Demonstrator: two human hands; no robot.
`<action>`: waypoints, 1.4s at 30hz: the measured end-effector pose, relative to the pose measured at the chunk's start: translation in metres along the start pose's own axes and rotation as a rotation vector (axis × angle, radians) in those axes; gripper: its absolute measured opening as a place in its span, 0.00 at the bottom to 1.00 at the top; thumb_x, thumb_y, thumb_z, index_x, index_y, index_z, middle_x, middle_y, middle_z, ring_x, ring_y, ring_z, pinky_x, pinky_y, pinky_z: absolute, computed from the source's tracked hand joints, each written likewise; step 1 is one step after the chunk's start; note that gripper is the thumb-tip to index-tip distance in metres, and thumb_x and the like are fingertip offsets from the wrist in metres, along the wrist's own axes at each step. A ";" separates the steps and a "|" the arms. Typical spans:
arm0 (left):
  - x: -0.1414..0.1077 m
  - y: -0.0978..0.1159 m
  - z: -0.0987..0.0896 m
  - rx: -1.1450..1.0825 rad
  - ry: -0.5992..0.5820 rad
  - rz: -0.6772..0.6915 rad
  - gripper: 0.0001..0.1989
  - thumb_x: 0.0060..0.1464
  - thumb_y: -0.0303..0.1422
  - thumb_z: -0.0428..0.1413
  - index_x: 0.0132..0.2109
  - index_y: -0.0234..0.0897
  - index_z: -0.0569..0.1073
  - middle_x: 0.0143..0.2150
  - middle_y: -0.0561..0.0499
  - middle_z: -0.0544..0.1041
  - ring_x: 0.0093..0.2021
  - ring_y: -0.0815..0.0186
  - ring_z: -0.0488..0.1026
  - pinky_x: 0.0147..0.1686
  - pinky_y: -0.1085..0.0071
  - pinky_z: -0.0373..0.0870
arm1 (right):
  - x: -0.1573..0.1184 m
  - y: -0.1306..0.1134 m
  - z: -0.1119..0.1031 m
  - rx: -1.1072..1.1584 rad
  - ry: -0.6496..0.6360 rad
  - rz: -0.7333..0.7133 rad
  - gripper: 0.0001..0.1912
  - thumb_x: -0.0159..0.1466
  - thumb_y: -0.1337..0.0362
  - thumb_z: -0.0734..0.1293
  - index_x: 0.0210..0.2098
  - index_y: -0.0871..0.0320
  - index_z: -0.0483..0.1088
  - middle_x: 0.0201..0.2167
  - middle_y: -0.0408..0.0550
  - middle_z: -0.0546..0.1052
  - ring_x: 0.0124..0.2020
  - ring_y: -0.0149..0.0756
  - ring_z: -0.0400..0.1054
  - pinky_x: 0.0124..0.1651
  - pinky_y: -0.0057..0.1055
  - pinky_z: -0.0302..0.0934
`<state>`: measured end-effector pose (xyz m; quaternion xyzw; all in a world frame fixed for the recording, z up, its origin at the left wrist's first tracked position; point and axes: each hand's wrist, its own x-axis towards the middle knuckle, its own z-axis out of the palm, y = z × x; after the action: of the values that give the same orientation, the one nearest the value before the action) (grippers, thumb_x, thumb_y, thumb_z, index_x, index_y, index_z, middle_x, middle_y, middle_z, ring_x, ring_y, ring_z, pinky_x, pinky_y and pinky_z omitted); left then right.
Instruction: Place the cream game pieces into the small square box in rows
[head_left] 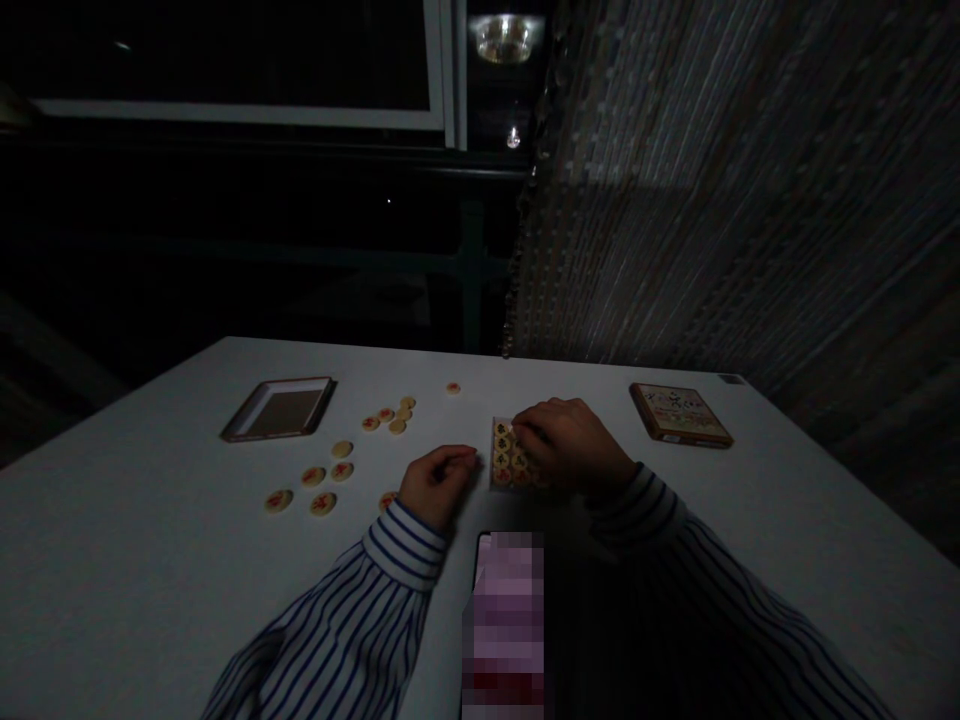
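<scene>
My right hand (574, 445) reaches over a small clear tray (492, 468) filled with rows of Chinese chess pieces (501, 460). Its fingers are bent down and pinched at a piece near the tray's far edge, while the palm covers the tray's right side. Left of the tray, my left hand (439, 487) hovers low with curled fingers, thumb and forefinger close together. Whatever may be in it is hidden. A loose red-marked piece (388, 500) lies partly behind that hand. More round loose pieces (322, 503) are scattered farther left, some showing red characters, others plain.
An open shallow box part (277, 408) lies at the back left of the white table (150, 540). A printed box (681, 414) is at the back right. One piece (453, 388) sits alone toward the far edge. A phone (504, 620) lies in front; a bead curtain (645, 200) hangs behind.
</scene>
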<state>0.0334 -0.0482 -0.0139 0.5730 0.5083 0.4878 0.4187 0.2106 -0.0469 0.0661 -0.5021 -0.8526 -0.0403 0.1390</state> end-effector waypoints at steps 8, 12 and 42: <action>-0.007 0.014 -0.013 -0.006 0.132 0.069 0.15 0.41 0.39 0.54 0.33 0.31 0.73 0.26 0.48 0.76 0.26 0.68 0.71 0.27 0.72 0.68 | -0.003 0.002 -0.008 0.038 0.063 0.039 0.15 0.61 0.61 0.53 0.36 0.58 0.68 0.33 0.48 0.73 0.37 0.34 0.63 0.41 0.31 0.49; -0.018 0.017 -0.031 0.053 0.218 0.088 0.15 0.42 0.40 0.53 0.33 0.32 0.73 0.26 0.48 0.76 0.26 0.68 0.71 0.26 0.72 0.69 | -0.004 0.001 -0.012 0.036 0.075 0.047 0.15 0.61 0.61 0.53 0.37 0.58 0.68 0.33 0.48 0.73 0.37 0.34 0.63 0.41 0.31 0.50; -0.075 -0.027 -0.093 0.555 0.244 0.361 0.11 0.47 0.37 0.49 0.33 0.36 0.72 0.30 0.48 0.75 0.30 0.66 0.71 0.33 0.71 0.68 | -0.005 -0.020 -0.006 0.123 0.057 0.015 0.15 0.59 0.62 0.54 0.39 0.58 0.67 0.37 0.46 0.73 0.38 0.33 0.64 0.41 0.29 0.55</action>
<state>-0.0636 -0.1199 -0.0345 0.6831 0.5584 0.4619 0.0905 0.1964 -0.0624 0.0720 -0.4975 -0.8455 -0.0010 0.1941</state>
